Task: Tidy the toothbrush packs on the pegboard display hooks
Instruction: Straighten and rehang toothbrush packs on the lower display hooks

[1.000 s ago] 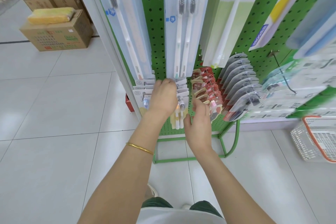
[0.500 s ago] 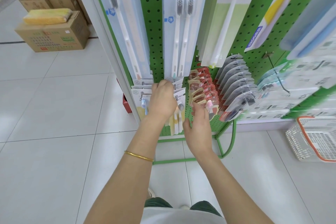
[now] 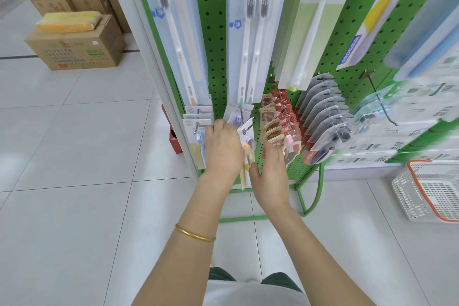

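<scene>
Toothbrush packs [image 3: 253,32] hang from hooks on the green pegboard [image 3: 213,57]. Far left, a cardboard box [image 3: 74,49] sits on the tiled floor [image 3: 74,206] with a yellow bundle [image 3: 68,22] on top. The left hand [image 3: 223,149], a gold bangle [image 3: 195,233] on its wrist, reaches a low hook, its grip curled round the small packs [image 3: 246,129] there, one of them tilted. Just beside it the right hand [image 3: 270,171] hovers below the red packs [image 3: 275,117], grip apart, fingers relaxed. A white basket [image 3: 422,194] stands far right.

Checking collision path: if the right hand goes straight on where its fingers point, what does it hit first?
Likely the front red pack: the right hand points up at it, fingertips close under it. Depth is unclear; they may already touch.
</scene>
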Demonstrator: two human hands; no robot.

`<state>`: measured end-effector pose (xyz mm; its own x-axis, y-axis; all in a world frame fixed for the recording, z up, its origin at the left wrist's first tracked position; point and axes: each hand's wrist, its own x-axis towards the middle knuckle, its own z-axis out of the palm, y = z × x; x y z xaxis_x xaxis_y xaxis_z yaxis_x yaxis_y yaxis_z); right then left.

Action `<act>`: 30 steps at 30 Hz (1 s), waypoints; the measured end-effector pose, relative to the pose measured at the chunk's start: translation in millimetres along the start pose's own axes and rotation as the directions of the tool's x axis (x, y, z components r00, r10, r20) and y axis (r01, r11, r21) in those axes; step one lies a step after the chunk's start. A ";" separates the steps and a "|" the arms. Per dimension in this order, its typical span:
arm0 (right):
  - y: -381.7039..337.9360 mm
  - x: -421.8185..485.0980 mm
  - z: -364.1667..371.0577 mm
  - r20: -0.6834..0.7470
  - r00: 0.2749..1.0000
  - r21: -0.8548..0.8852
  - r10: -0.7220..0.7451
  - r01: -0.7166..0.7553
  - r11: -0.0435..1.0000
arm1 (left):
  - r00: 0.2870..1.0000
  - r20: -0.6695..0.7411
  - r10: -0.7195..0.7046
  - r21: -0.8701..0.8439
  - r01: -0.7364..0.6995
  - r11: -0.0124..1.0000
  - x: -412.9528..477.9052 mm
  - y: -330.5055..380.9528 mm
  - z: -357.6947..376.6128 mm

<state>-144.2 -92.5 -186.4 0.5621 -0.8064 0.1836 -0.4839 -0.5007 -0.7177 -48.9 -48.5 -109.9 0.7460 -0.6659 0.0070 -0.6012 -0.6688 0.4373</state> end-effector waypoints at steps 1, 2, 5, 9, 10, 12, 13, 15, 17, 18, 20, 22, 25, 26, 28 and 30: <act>-0.1 -0.7 0.2 0.002 1.000 0.004 -0.001 0.001 1.000 | 1.000 0.000 -0.010 0.003 0.010 1.000 -2.3 -1.0 1.0; -0.7 -1.6 0.0 0.004 1.000 0.008 -0.002 0.002 1.000 | 1.000 -0.001 -0.020 0.003 0.020 1.000 -4.7 -2.1 1.9; -3.9 -3.5 -0.5 0.010 1.000 0.014 0.002 -0.002 1.000 | 0.999 -0.017 -0.040 0.004 0.040 0.999 -11.9 -6.1 5.6; -5.7 -5.0 -1.5 0.018 1.000 0.031 0.008 -0.009 0.999 | 0.997 -0.033 -0.066 -0.004 0.066 0.998 -28.7 -9.4 6.5; -5.9 -5.4 -2.1 0.018 1.000 0.037 0.007 -0.008 0.999 | 0.997 -0.021 -0.072 -0.003 0.072 0.997 -34.0 -10.0 6.2; -6.7 -6.3 -3.5 0.016 1.000 0.048 0.006 -0.007 0.999 | 0.996 0.000 -0.089 -0.003 0.089 0.996 -44.0 -12.6 7.1; -7.1 -7.0 -4.1 0.018 1.000 0.052 0.006 -0.007 0.999 | 0.994 0.005 -0.109 -0.009 0.109 0.994 -48.2 -14.8 8.2; -7.5 -8.9 -4.6 0.031 0.999 0.063 0.015 -0.017 0.998 | 0.990 0.018 -0.139 -0.022 0.139 0.990 -55.3 -19.0 9.8; -6.3 -10.9 -4.8 0.045 0.998 0.094 0.033 -0.037 0.995 | 0.991 0.046 -0.127 -0.039 0.129 0.991 -60.9 -22.2 10.4; -5.4 -12.4 -4.9 0.056 0.998 0.117 0.043 -0.049 0.992 | 0.992 0.063 -0.112 -0.061 0.116 0.991 -63.2 -23.2 9.5; -3.1 -15.9 -6.2 0.091 0.993 0.190 0.076 -0.093 0.977 | 0.992 0.096 -0.081 -0.140 0.094 0.986 -66.9 -24.6 5.4; -1.1 -19.3 -9.6 0.137 0.985 0.273 0.106 -0.140 0.952 | 0.993 0.097 -0.062 -0.247 0.085 0.965 -69.4 -26.2 1.0; 3.6 -23.6 -19.8 0.235 0.967 0.355 0.100 -0.181 0.917 | 0.996 0.047 -0.073 -0.387 0.086 0.918 -74.2 -25.4 -6.0; 4.0 -25.0 -24.7 0.278 0.957 0.384 0.089 -0.195 0.902 | 0.996 0.030 -0.084 -0.437 0.089 0.895 -75.3 -23.8 -8.3; 5.5 -27.1 -34.0 0.348 0.934 0.431 0.085 -0.239 0.870 | 0.995 0.009 -0.102 -0.529 0.091 0.844 -75.5 -18.5 -11.4; 11.0 -27.0 -40.5 0.367 0.926 0.439 0.095 -0.262 0.859 | 0.994 -0.025 -0.102 -0.587 0.068 0.807 -73.7 -13.2 -10.4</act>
<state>-191.8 -89.1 -172.0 0.7201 -0.6786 -0.1445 -0.2689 -0.0809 -0.9598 -93.0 12.9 -106.8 0.8104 -0.5856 -0.0156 -0.2658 -0.3913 0.8810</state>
